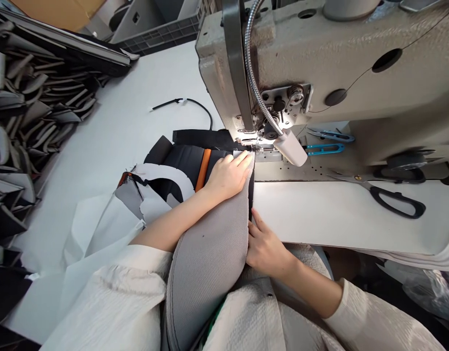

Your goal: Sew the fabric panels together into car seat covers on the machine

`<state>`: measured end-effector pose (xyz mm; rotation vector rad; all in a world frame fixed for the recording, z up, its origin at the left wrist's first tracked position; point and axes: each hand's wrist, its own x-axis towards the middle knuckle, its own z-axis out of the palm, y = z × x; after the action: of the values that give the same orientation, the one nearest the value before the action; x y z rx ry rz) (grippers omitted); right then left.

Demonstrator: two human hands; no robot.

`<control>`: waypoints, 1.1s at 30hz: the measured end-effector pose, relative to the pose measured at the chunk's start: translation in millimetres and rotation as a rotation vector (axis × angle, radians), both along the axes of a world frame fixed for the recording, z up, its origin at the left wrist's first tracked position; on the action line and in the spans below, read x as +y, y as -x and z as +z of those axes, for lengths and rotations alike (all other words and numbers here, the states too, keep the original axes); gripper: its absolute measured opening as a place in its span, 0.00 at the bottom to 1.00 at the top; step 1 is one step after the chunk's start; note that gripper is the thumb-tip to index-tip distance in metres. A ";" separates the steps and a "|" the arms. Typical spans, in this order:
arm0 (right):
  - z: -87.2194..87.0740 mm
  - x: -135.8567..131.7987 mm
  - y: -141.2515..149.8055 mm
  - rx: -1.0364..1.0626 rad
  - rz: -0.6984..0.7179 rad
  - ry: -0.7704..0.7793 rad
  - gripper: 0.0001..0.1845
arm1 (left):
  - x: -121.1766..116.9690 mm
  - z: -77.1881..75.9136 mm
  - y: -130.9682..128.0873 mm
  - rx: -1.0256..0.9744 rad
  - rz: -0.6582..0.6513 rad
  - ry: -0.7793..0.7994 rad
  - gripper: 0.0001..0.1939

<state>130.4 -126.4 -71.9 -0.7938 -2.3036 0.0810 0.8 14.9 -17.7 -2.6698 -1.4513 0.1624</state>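
Observation:
A long grey mesh fabric panel (213, 243) runs from under the sewing machine's needle area (255, 146) down to my lap, with a black layer (251, 187) showing along its right edge. My left hand (230, 176) lies flat on the panel's upper end, fingers stretched toward the presser foot. Lower down, my right hand (268, 248) grips the panel's right edge; some of its fingertips are hidden behind the fabric. Dark padded fabric with an orange strip (203, 170) and white curved trim (166, 173) lies left of my left hand.
Scissors (383, 190) with black handles and blue thread snips (325, 148) lie right of the needle. A lamp on a bendable metal neck (251, 53) hangs close by. Stacked fabric pieces (45, 92) fill the left side; a grey crate (166, 31) stands behind.

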 end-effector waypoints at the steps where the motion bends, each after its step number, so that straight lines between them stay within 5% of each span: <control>1: 0.1 1.0 -0.8 -0.008 0.003 0.002 0.10 | 1.1 0.1 -0.7 0.001 -0.002 -0.001 0.25; 17: 0.4 -5.9 0.7 -0.069 -0.117 -0.026 0.09 | 1.7 -11.2 -6.6 -0.095 -0.045 -0.177 0.20; 33: -5.1 -10.9 -0.9 -0.045 -0.071 0.013 0.09 | -3.8 -10.1 -6.4 -0.107 -0.028 -0.208 0.20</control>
<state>131.3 -137.4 -77.0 -0.8921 -2.3164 0.0466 7.2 11.0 -27.8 -2.5630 -1.3737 -0.1287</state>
